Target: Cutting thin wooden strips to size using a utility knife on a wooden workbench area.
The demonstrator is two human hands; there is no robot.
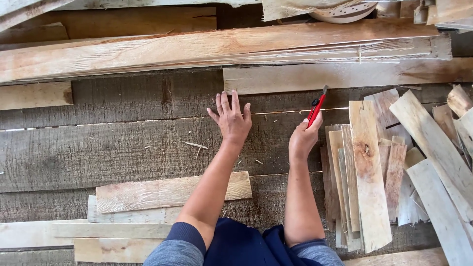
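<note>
I see my right hand (304, 138) clenched around a red utility knife (316, 107), which stands nearly upright with its dark tip pointing away from me, toward a pale plank (345, 75) lying crosswise. My left hand (231, 118) is released, fingers spread, palm flat on the dark weathered boards (123, 148), just left of the knife and apart from it. A stack of thin wood strips (367, 172) lies just right of my right hand.
</note>
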